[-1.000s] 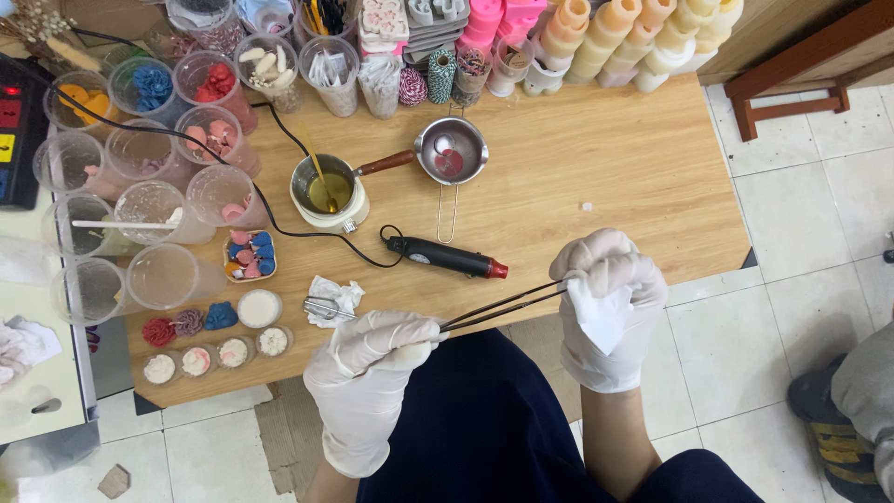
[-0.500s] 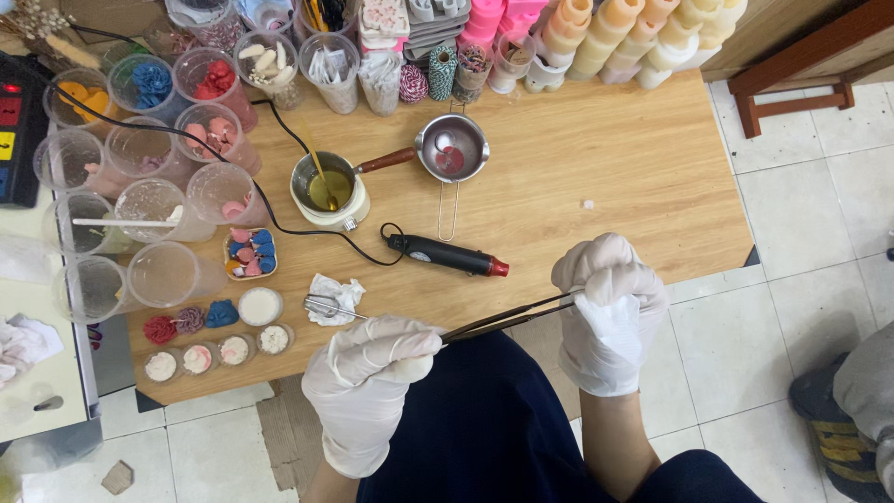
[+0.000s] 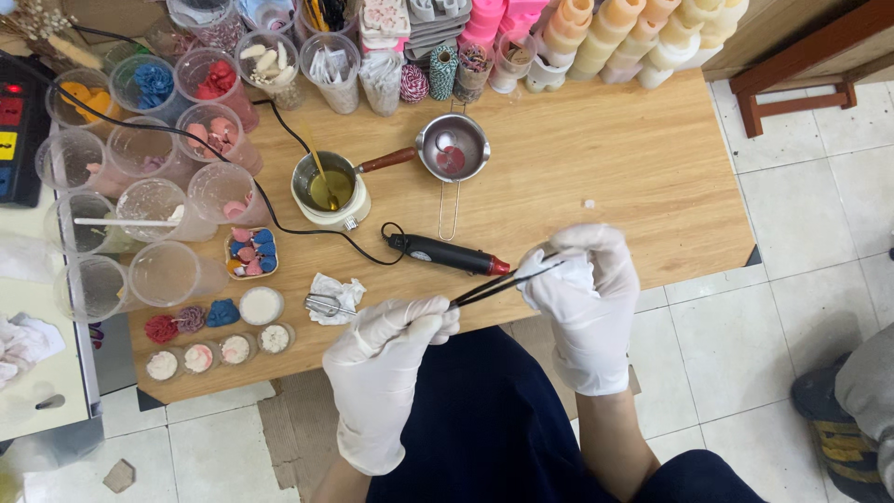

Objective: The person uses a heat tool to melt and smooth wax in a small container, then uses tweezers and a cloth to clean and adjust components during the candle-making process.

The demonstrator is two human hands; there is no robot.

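The wooden table [image 3: 577, 158] stands on a white tiled floor [image 3: 801, 279], its far edge lined with plastic cups [image 3: 168, 275] cut off by the frame. The gloved left hand [image 3: 386, 359] is closed on dark, thin tweezers [image 3: 498, 282] over the table's near edge. The gloved right hand [image 3: 577, 289] pinches a white tissue [image 3: 559, 275] around their tips, hiding them. A black heat gun [image 3: 447, 254] lies just beside.

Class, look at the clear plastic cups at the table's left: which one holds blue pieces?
The clear cup in the back row, between the cup of orange pieces and the cup of red pieces. It alone holds only blue pieces.
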